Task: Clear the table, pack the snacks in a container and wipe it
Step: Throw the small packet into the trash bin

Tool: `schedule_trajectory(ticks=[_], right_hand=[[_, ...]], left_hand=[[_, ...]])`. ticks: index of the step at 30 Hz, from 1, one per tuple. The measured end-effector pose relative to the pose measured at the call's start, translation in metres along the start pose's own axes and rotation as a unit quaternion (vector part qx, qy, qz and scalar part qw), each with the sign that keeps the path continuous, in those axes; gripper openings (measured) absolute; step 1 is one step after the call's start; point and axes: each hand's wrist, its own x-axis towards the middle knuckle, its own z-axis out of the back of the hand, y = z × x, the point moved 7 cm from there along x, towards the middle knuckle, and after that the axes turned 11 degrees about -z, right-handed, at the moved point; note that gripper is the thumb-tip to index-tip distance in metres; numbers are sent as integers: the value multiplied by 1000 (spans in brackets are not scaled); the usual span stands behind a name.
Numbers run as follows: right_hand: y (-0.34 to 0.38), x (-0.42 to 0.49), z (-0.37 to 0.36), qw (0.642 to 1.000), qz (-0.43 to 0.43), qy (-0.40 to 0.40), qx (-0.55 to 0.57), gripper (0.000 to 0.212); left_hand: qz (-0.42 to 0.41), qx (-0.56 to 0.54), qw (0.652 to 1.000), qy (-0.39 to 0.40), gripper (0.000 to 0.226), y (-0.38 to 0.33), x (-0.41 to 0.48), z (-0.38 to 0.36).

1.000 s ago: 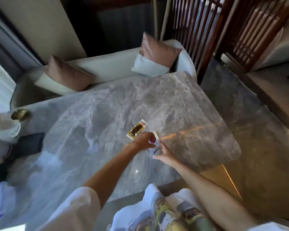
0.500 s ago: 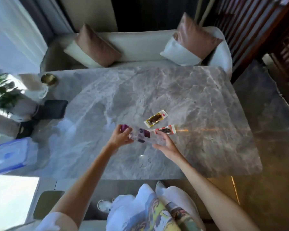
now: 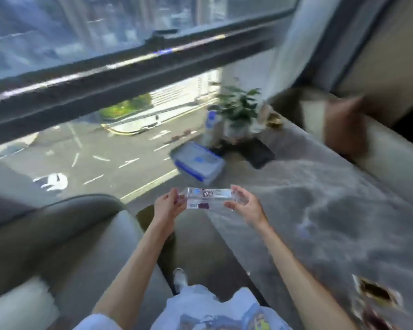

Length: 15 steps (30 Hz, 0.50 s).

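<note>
Gripping one end of a clear, crinkly snack packet [image 3: 209, 198] with the left hand [image 3: 168, 206], pinching it shut; cupping the other end in the half-open right hand [image 3: 244, 205], fingers curled. Lying crosswise, long axis left to right, just off the grey marble table [image 3: 332, 210]. Waiting beyond: a blue-rimmed plastic container [image 3: 199, 164], lidded, near the potted plant [image 3: 239, 110].

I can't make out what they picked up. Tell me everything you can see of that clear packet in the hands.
The clear packet is a long, see-through plastic wrapper with dark purple and blue label patches. It lies level, held in the air near the table's edge. The left hand pinches one end; the right hand cups the other with fingers loosely spread. Its contents are too blurred to tell.
</note>
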Motion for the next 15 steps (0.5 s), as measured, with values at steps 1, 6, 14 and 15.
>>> schedule_trajectory(ticks=[1,6,14,15], right_hand=[[15,16,-36,999,3,31,-10,62],[74,57,-201,980,20,157,-120,84],[101,88,-316,954,-19,269,-132,68],[98,94,-318,953,-30,270,-132,68]], left_hand=[[-12,-17,999,-31,27,-14,11,32],[-40,-75,984,-153,19,-61,43,185],[-30,-143,971,-189,13,-71,60,272],[-23,-147,971,-185,13,-68,62,273]])
